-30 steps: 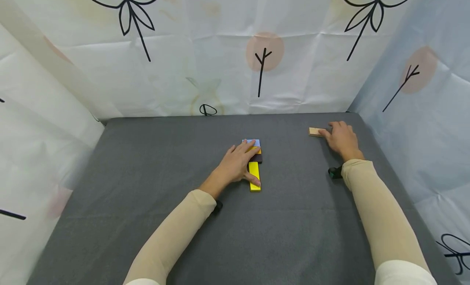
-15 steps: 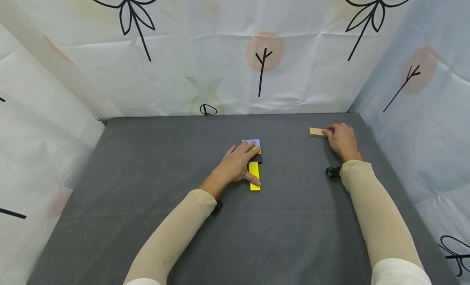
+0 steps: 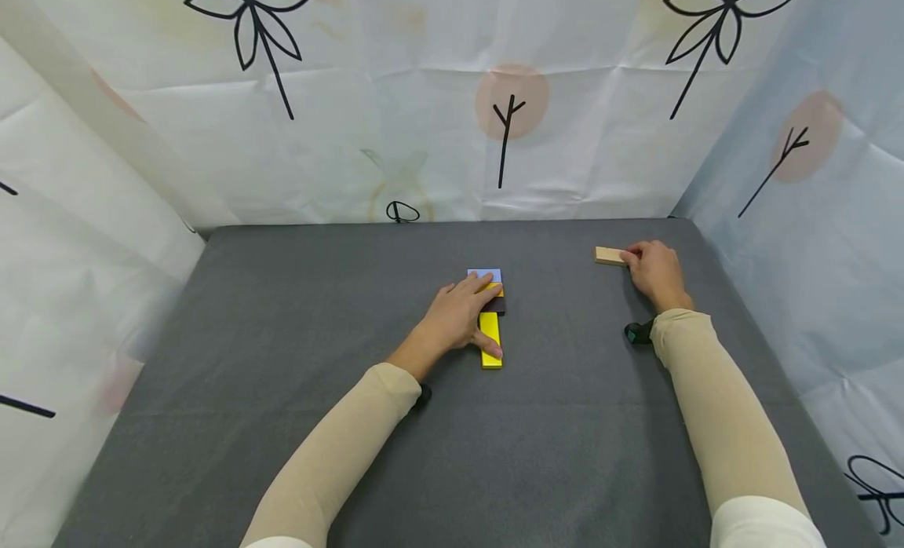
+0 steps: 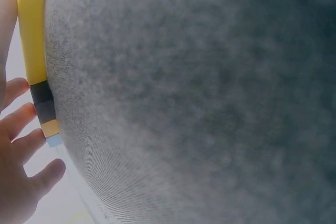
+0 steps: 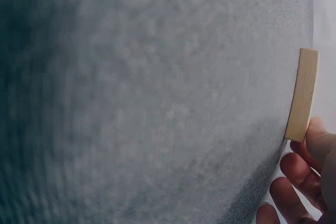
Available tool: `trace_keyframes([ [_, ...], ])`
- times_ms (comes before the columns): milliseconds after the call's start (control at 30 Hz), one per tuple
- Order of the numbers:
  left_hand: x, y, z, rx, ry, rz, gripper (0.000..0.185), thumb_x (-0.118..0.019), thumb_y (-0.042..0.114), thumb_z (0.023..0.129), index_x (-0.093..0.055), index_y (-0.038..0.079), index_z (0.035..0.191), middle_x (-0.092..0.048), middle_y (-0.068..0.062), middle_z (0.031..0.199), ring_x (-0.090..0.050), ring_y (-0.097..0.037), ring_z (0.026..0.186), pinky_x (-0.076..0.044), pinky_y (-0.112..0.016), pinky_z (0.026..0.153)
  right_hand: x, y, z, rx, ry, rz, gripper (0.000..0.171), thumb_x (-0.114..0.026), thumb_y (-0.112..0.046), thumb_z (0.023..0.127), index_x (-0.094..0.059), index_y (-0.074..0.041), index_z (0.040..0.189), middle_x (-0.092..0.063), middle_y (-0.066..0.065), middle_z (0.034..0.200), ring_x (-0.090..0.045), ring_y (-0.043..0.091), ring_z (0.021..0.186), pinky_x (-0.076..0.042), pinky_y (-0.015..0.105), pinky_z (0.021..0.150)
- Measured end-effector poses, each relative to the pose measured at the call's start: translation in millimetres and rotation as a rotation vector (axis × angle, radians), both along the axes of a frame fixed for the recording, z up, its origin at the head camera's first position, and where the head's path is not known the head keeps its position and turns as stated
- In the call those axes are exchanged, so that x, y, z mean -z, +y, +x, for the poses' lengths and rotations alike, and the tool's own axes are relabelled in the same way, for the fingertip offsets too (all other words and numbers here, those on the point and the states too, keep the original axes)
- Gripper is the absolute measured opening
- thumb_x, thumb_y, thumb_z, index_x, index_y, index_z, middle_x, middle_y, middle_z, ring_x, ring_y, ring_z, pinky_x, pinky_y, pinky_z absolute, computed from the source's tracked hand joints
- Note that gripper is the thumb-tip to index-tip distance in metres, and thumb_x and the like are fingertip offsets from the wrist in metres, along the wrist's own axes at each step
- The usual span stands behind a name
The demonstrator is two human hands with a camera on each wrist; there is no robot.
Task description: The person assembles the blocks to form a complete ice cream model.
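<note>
In the head view a line of blocks lies mid-table: a light blue block (image 3: 487, 274), an orange one (image 3: 497, 292), a dark one (image 3: 496, 305) and a long yellow block (image 3: 489, 326) nearest me. My left hand (image 3: 452, 319) rests over them with fingers spread, the thumb reaching across the yellow block's near end. Those fingers cover part of the blue, orange and dark blocks. Farther right and back, my right hand (image 3: 655, 272) pinches the right end of a plain wooden block (image 3: 609, 256). In the right wrist view, thumb and forefinger meet at the end of this wooden block (image 5: 302, 95).
A dark grey cloth (image 3: 537, 454) covers the table. Patterned white sheets (image 3: 424, 124) stand along the back and both sides. The wooden block lies near the table's back right corner.
My right hand has shifted slightly toward me, its fingers drawing in at the end of the wooden block. The block stays in place, and my left hand holds the same pose on the coloured blocks.
</note>
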State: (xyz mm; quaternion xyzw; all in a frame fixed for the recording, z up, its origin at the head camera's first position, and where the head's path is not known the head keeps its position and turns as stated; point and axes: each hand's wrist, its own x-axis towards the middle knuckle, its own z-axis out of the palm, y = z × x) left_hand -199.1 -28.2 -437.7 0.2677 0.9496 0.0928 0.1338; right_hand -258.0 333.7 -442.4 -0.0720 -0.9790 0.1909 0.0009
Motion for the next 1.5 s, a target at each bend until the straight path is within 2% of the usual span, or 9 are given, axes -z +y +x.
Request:
trace_keyframes([
  [267,1.0,1,-0.7,0.000,0.005,-0.007,0.123,-0.079,0.075,0.065,-0.025,0.026,0.164,-0.015,0.003,0.173,-0.014,-0.022,0.162,-0.030,-0.056,0.124,2.0,-4,-1.9,0.018,-0.015,-0.059,0.046,-0.048,-0.031,0.109,-0.062,0.007,0.130,-0.061,0.032,0.130,-0.055,0.048,0.119,-0.043,0.061,0.104],
  [533,0.7,0,-1.9,-0.010,0.017,-0.006,0.121,-0.079,0.075,0.066,-0.026,0.026,0.163,-0.016,0.005,0.173,-0.014,-0.020,0.162,-0.030,-0.056,0.124,0.4,-16,-2.4,-0.057,0.008,-0.029,0.045,-0.048,-0.031,0.109,-0.062,0.008,0.128,-0.059,0.032,0.126,-0.050,0.050,0.119,-0.039,0.062,0.105],
  [700,-0.5,-1,-0.9,-0.014,0.012,-0.010,0.121,-0.079,0.075,0.066,-0.025,0.027,0.164,-0.015,0.005,0.173,-0.014,-0.020,0.162,-0.030,-0.057,0.124,-2.3,-21,-3.1,-0.081,-0.015,-0.047,0.045,-0.049,-0.030,0.109,-0.060,0.009,0.129,-0.059,0.032,0.125,-0.048,0.049,0.117,-0.035,0.061,0.106],
  [900,0.1,0,0.4,-0.023,0.001,-0.011,0.121,-0.079,0.075,0.066,-0.024,0.028,0.164,-0.015,0.005,0.173,-0.013,-0.020,0.162,-0.029,-0.056,0.124,-4.3,-26,-3.3,-0.111,-0.024,-0.067,0.043,-0.049,-0.029,0.109,-0.058,0.008,0.130,-0.061,0.033,0.119,-0.054,0.047,0.109,-0.030,0.058,0.109],
  [1200,-1.8,-1,1.0,-0.022,0.001,-0.036,0.121,-0.077,0.076,0.067,-0.024,0.028,0.164,-0.014,0.005,0.173,-0.013,-0.020,0.162,-0.030,-0.055,0.124,-2.6,-35,-4.7,-0.107,-0.042,-0.105,0.042,-0.050,-0.032,0.108,-0.059,0.002,0.130,-0.061,0.029,0.112,-0.052,0.043,0.102,-0.036,0.058,0.101],
  [1500,-0.5,0,1.6,-0.020,0.009,-0.010,0.120,-0.079,0.075,0.066,-0.027,0.028,0.163,-0.017,0.004,0.173,-0.015,-0.021,0.162,-0.031,-0.056,0.123,-4.3,-44,-4.3,-0.093,-0.075,-0.115,0.042,-0.050,-0.035,0.108,-0.058,0.000,0.131,-0.061,0.027,0.116,-0.054,0.041,0.104,-0.044,0.056,0.092],
])
